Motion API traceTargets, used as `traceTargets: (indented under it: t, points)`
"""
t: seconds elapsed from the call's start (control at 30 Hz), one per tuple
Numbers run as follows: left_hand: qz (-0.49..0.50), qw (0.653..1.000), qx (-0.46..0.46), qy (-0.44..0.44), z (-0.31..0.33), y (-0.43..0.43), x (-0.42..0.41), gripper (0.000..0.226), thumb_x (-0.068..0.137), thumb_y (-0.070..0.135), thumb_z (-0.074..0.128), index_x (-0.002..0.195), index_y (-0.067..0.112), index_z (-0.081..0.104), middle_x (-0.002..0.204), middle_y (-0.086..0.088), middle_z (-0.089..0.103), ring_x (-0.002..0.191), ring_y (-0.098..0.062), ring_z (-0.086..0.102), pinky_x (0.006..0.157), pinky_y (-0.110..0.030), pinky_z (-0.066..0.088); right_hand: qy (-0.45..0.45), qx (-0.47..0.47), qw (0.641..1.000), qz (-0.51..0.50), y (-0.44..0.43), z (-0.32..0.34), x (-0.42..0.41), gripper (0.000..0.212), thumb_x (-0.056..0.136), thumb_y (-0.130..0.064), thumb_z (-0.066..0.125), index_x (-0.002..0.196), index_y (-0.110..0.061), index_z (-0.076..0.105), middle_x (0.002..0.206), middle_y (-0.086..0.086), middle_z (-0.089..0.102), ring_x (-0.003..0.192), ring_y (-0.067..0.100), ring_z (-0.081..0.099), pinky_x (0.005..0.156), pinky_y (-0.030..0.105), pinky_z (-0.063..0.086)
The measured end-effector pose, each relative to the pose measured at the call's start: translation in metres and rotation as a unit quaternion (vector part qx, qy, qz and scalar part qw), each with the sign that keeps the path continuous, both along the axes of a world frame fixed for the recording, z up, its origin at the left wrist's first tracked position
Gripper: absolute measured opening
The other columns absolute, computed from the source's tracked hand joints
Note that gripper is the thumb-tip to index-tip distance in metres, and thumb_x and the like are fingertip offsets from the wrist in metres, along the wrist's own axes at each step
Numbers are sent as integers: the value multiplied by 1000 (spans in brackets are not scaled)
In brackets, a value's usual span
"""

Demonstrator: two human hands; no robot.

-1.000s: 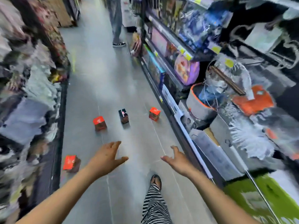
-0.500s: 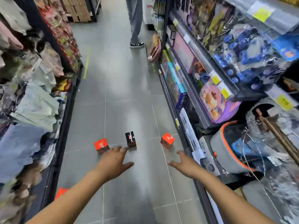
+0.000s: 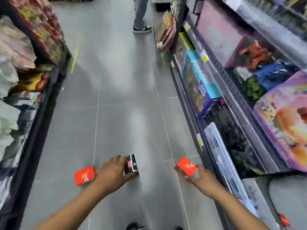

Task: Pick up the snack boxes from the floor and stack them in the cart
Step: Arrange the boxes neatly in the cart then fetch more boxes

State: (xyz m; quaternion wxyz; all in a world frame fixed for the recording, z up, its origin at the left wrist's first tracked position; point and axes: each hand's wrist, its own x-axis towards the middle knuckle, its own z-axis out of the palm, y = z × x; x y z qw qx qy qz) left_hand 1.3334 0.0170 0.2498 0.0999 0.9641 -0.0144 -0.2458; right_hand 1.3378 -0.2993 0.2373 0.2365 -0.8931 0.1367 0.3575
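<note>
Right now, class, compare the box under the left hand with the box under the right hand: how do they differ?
The dark box at the left hand shows black sides with a pink label; the red box at the right hand shows a bright red top. The dark box sits mid-aisle; the red box lies nearer the right-hand shelving. Both are small snack boxes on the grey floor, each with fingers closing around it.

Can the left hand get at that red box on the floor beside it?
Probably yes, but not at once. The red box lies just left of the left hand with bare floor around it, yet that hand is closing on the dark box.
</note>
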Motion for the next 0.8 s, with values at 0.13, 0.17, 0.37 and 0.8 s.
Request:
traceTargets:
  t: [0.13, 0.17, 0.37, 0.8]
  points:
    - [24, 999, 40, -16, -154, -2, 47, 95, 64, 76, 31, 138, 19, 43, 135, -13, 48, 122, -34, 48, 96, -40, 43, -40, -105, 993, 49, -12, -141, 45, 82, 75, -72, 56, 134, -19, 37, 128, 14, 55, 119, 32, 52, 97, 35, 44]
    - [42, 998, 48, -26, -194, -4, 54, 94, 65, 76, 35, 138, 17, 44, 135, -18, 47, 120, -38, 49, 94, -44, 45, -54, -140, 987, 58, -16, -174, 54, 93, 73, -75, 56, 141, -18, 30, 135, 15, 48, 125, 32, 46, 101, 36, 41]
    - [222, 974, 50, 2, -381, -9, 73, 104, 72, 82, 46, 150, 26, 7, 156, -18, 1, 137, -42, 21, 104, -56, 31, -96, -231, 964, 89, -34, -349, 83, 114, 64, -80, 59, 150, -23, 11, 146, 16, 32, 137, 35, 30, 105, 45, 32]
    - [85, 983, -80, -142, -434, -19, 49, 78, 76, 51, 57, 146, 30, 30, 158, -7, 8, 131, -35, 30, 92, -44, 44, -299, -139, 923, 200, -12, -418, 67, 87, 58, -76, 54, 130, -28, 42, 118, -2, 56, 112, 26, 51, 87, 38, 38]
